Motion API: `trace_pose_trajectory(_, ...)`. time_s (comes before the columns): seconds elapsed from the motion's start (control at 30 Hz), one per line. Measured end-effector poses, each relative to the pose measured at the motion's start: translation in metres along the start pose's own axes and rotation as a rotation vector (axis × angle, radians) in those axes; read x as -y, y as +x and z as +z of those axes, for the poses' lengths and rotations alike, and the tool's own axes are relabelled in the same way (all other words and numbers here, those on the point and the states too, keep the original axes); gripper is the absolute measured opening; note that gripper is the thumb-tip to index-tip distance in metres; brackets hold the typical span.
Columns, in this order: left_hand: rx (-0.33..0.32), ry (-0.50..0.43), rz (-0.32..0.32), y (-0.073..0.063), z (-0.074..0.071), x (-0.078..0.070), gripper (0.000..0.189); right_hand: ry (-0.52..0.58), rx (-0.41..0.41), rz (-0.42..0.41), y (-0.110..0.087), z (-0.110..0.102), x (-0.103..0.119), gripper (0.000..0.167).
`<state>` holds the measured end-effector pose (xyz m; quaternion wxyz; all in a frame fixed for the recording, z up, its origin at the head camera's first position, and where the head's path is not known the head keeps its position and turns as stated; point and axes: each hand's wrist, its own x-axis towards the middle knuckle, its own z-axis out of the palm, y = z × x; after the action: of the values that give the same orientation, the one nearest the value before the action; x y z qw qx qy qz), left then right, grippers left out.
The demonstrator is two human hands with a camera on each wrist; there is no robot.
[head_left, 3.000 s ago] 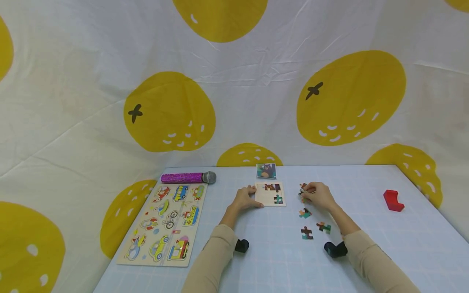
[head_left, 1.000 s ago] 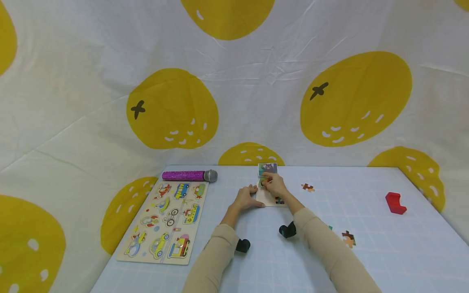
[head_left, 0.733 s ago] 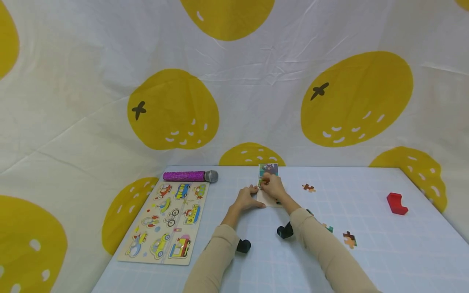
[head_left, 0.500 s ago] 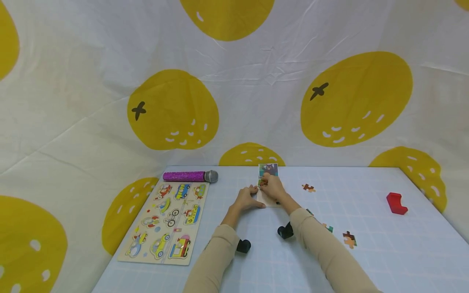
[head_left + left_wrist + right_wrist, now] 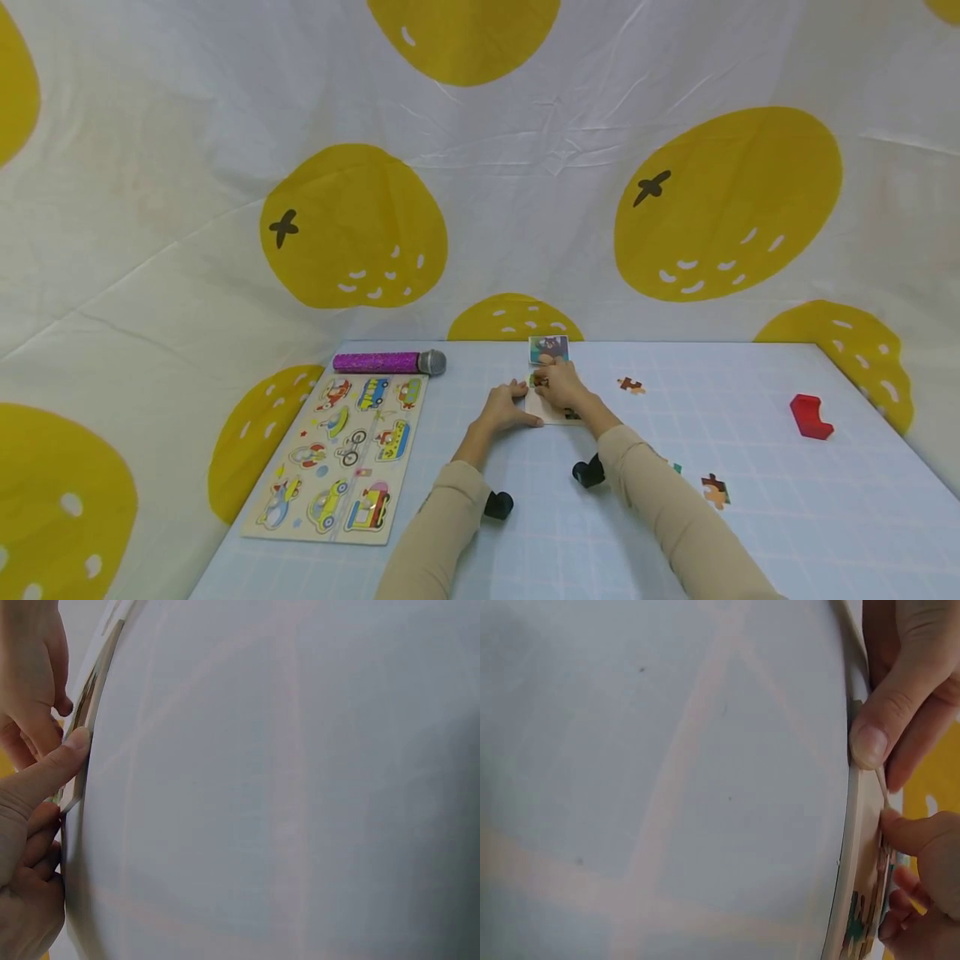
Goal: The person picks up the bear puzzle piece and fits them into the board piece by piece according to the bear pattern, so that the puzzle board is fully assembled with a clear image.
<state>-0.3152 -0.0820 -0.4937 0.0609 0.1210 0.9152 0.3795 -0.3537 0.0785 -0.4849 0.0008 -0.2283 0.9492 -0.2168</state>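
Note:
A small square wooden puzzle tray point(image 5: 542, 408) lies near the table's far side with a few jigsaw pieces in it. My left hand point(image 5: 501, 408) holds its left side, thumb at the near corner and fingers farther up; in the left wrist view that thumb presses the tray's edge. Over the tray my right hand point(image 5: 562, 385) pinches a green-and-brown jigsaw piece point(image 5: 537, 380) at the upper left corner. Part of the tray is hidden under this hand. In the right wrist view, teal and brown pieces point(image 5: 855, 919) show inside the tray's rim.
A bear picture card point(image 5: 549, 347) lies behind the tray. Loose jigsaw pieces point(image 5: 632, 385) lie to the right, one more point(image 5: 716, 491) nearer, others partly behind my sleeve. At left are a vehicle puzzle board point(image 5: 330, 467) and purple microphone point(image 5: 378, 362); a red block point(image 5: 811, 417) sits far right.
My right hand has gone from the loose pieces on the right to the tray's upper left corner, bringing a piece. Lately it has shifted slightly right. My left hand has stayed on the tray.

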Motion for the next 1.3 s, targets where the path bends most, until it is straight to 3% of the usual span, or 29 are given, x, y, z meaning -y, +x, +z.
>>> trace_pose_trajectory(0.2,-0.006,-0.017,0.013,-0.0002,0.0004,0.0008,0.077,-0.091,0.030,-0.033,-0.0028,-0.0016,0.0035,0.028)
trace_pose_trajectory(0.4,-0.011,-0.032,0.018,0.0002,0.0014,0.0029,0.077,-0.097,0.088,0.010,-0.0063,-0.0051,0.0087,0.030)
trace_pose_trajectory(0.67,-0.010,-0.034,0.006,-0.0002,0.0028,0.0024,0.077,-0.090,0.078,0.044,-0.0053,-0.0019,0.0061,0.034)
trace_pose_trajectory(0.9,-0.017,-0.028,0.006,-0.0005,0.0029,0.0013,0.077,-0.140,0.099,0.041,-0.0034,-0.0026,0.0084,0.023)
trace_pose_trajectory(1.3,-0.018,-0.030,0.001,-0.0009,0.0030,0.0020,0.076,-0.117,0.067,0.033,-0.0046,-0.0017,0.0099,0.022)
